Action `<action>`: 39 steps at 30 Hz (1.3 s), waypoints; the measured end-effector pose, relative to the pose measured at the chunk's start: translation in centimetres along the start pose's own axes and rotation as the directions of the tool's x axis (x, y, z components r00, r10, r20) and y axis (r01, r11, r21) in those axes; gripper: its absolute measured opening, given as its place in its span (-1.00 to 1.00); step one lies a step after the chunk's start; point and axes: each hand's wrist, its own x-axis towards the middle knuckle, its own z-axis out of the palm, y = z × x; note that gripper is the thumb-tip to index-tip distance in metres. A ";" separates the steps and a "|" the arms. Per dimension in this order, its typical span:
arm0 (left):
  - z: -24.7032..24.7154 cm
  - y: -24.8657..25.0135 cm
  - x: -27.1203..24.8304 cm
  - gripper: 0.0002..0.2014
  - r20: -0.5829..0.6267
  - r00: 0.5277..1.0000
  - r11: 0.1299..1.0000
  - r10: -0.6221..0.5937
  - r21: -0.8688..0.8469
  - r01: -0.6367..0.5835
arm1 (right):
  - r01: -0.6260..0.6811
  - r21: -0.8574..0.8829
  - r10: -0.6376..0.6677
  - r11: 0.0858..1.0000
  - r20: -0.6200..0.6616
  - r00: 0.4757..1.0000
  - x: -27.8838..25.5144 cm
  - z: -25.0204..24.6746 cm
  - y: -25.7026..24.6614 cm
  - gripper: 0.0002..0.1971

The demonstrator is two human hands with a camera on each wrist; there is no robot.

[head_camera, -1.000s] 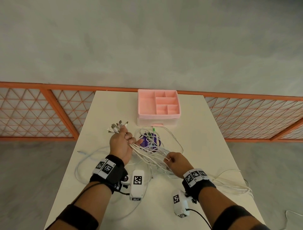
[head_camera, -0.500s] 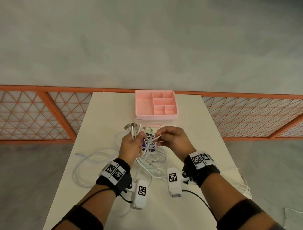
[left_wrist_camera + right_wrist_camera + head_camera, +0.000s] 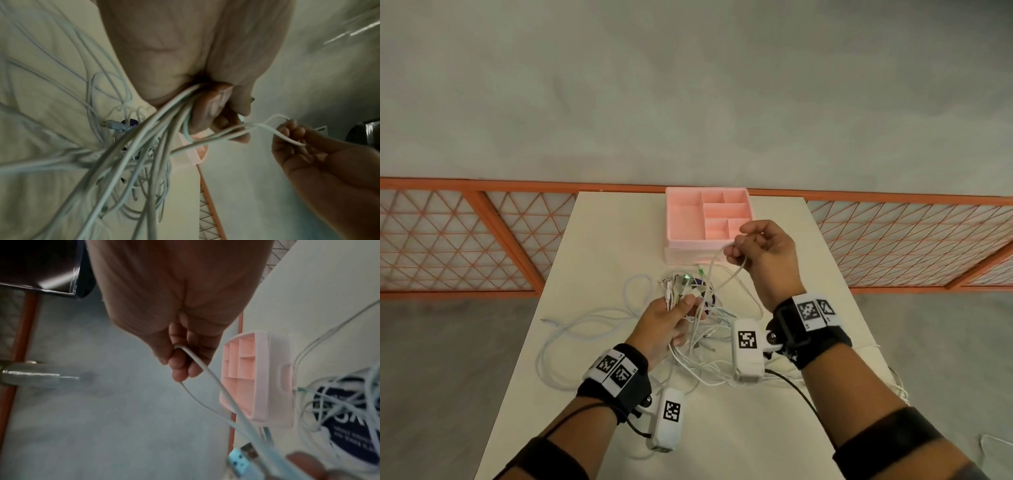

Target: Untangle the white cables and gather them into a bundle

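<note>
A tangle of white cables (image 3: 702, 346) lies on the white table (image 3: 739, 428), with long loops (image 3: 571, 339) spreading to the left. My left hand (image 3: 671, 318) grips a bunch of cables (image 3: 156, 129) near their plug ends, which fan out above the fist (image 3: 676, 286). My right hand (image 3: 760, 246) is raised over the pink tray's front edge and pinches a bend of one white cable (image 3: 736, 263); in the right wrist view that cable (image 3: 197, 368) runs under the fingertips and down toward the left hand.
A pink compartment tray (image 3: 681, 219) stands at the table's far middle. A dark purple round object (image 3: 705, 296) lies under the tangle. More cable hangs over the table's right edge (image 3: 893, 373). An orange lattice railing (image 3: 465, 240) runs behind the table.
My right hand has risen from the cables near the front right, moved up past the left hand and pulled one cable toward the tray. The left hand drew back slightly, holding its bunch.
</note>
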 end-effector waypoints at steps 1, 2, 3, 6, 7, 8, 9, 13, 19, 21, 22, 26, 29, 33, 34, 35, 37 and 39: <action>0.2 0.0 -0.1 -0.76 0.020 1.000 1.000 -0.006 -0.006 0.006 | 0.005 -0.019 -0.005 1.000 -0.013 1.000 0.1 -0.2 0.0 -0.78; 0.3 0.1 -0.2 -0.76 0.026 1.000 1.000 -0.006 0.002 0.006 | 0.000 -0.050 -0.001 0.999 -0.026 1.000 0.0 -0.3 0.1 -0.79; 0.4 0.2 -0.2 -0.76 0.026 1.000 1.000 -0.001 0.013 0.001 | -0.015 -0.090 0.011 0.996 -0.037 0.999 -0.2 -0.4 0.3 -0.80; 0.6 0.5 -0.2 -0.76 0.006 1.000 0.998 0.023 0.052 -0.024 | -0.124 -0.203 0.122 0.971 -0.024 0.992 -0.8 -0.7 1.2 -0.75; 0.6 0.5 -0.1 -0.75 0.000 0.999 0.997 0.035 0.067 -0.035 | -0.179 -0.243 0.185 0.953 0.002 0.983 -1.1 -0.7 1.5 -0.73; 0.6 0.6 0.1 -0.73 -0.011 0.999 0.995 0.042 0.085 -0.041 | -0.230 -0.296 0.252 0.927 0.036 0.967 -1.4 -0.7 1.6 -0.71; 0.7 0.7 0.3 -0.73 -0.022 0.999 0.994 0.049 0.102 -0.046 | -0.269 -0.360 0.312 0.894 0.068 0.948 -1.6 -0.6 1.7 -0.69; 1.2 0.8 0.5 -0.73 -0.043 0.996 0.992 0.078 0.108 -0.073 | -0.305 -0.492 0.389 0.815 0.074 0.918 -2.1 -0.4 2.0 -0.70; 1.3 -0.1 0.7 -0.75 -0.064 0.997 0.992 0.041 0.120 -0.033 | -0.179 -0.401 0.168 0.899 -0.063 0.984 -1.1 -0.3 1.6 -0.77; 1.1 -0.2 0.5 -0.75 -0.071 0.997 0.995 0.036 0.094 -0.029 | -0.127 -0.253 0.088 0.959 -0.161 0.983 -0.5 -0.4 0.8 -0.78; 1.0 -0.2 0.5 -0.75 -0.077 0.996 0.996 0.039 0.085 -0.032 | -0.101 -0.171 0.064 0.980 -0.210 0.976 -0.4 -0.5 0.5 -0.77; 0.8 0.1 0.9 -0.77 -0.174 0.984 0.996 0.048 0.086 -0.034 | -0.212 -0.132 0.168 0.968 -0.282 0.944 -1.1 -1.0 1.2 -0.68; 0.1 -0.2 0.9 -0.80 -0.229 0.972 0.994 0.049 0.111 -0.024 | -0.323 -0.561 0.285 0.762 -0.158 0.946 -1.5 -1.9 2.8 -0.63; 0.3 -0.9 0.9 -0.78 -0.197 0.979 0.977 0.049 0.213 -0.006 | 0.171 -0.980 0.189 0.104 0.188 0.964 -2.5 -2.3 4.3 -0.58; 0.6 -0.9 1.0 -0.76 -0.193 0.980 0.974 0.046 0.227 -0.001 | 0.240 -0.969 0.219 0.062 0.248 0.944 -2.8 -1.9 4.7 -0.62; 0.8 -1.0 1.1 -0.75 -0.188 0.981 0.970 0.048 0.241 -0.001 | 0.270 -0.960 0.267 0.073 0.280 0.922 -3.0 -1.5 5.1 -0.66; 1.1 -0.9 1.3 -0.74 -0.183 0.982 0.965 0.049 0.261 0.000 | 0.235 -0.951 0.333 0.199 0.292 0.897 -3.2 -1.1 5.8 -0.70; 1.1 -0.9 1.4 -0.71 -0.189 0.981 0.966 0.050 0.258 0.001 | 0.181 -0.934 0.332 0.308 0.284 0.899 -3.0 -1.1 5.8 -0.74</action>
